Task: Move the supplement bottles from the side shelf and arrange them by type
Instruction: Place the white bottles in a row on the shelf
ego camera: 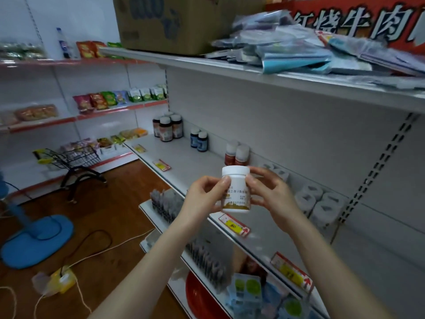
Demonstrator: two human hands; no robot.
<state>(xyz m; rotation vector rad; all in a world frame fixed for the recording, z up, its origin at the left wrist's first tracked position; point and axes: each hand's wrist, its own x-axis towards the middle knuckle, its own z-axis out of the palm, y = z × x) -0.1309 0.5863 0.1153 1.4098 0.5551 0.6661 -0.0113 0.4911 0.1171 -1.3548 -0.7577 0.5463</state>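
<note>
Head view: white bottle (235, 191) stands upright in mid-air, cap up, long axis vertical, label facing us, just in front of the grey shelf (184, 161). Along that shelf sit brown bottles (167, 130), blue bottles (199, 140), then red bottles (236, 155). Wood floor (110, 203) and fan base (39, 238) lie lower left. Left hand (204, 199) pinches the bottle's left side; right hand (271, 194) curls round its right.

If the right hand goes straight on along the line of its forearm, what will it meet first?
Probably the two red-brown bottles with white caps on the shelf, just beyond the white bottle that the right hand and left hand hold. Depth is unclear, so it could pass over them.
</note>
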